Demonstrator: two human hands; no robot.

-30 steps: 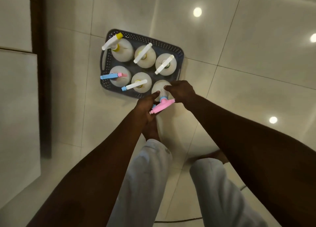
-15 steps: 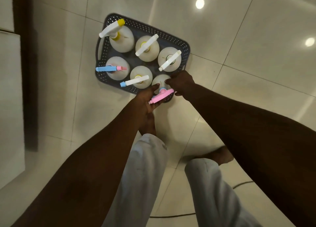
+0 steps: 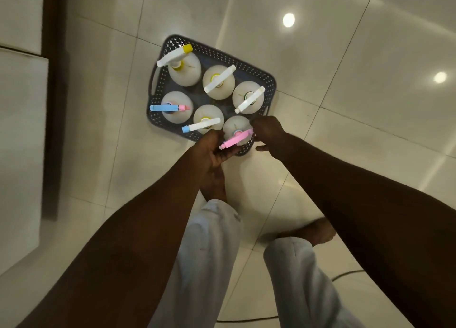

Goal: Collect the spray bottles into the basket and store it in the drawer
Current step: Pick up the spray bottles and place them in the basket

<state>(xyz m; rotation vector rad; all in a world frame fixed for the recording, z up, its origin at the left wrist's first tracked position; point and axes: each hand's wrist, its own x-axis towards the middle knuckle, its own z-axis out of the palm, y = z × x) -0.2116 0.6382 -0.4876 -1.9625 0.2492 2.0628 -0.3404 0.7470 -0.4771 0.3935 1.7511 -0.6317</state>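
Observation:
A dark perforated basket (image 3: 256,72) stands on the tiled floor with several white spray bottles upright in it. One of them, with a yellow-tipped head (image 3: 183,68), is at the far left, and one with a blue head (image 3: 172,106) is at the near left. The pink-headed spray bottle (image 3: 234,129) stands in the basket's near right corner. My left hand (image 3: 211,147) curls under its pink nozzle at the basket's near rim. My right hand (image 3: 267,131) touches the back of the pink head, thumb sticking out below.
White cabinet fronts (image 3: 19,140) with a dark vertical gap line the left side. My legs in light trousers (image 3: 209,253) and bare feet are below the hands. A thin cable (image 3: 345,274) lies on the floor at the lower right.
The pink-headed bottle has settled lower into the basket's near right corner. Both hands stay at it, and my left hand has slipped further under the nozzle.

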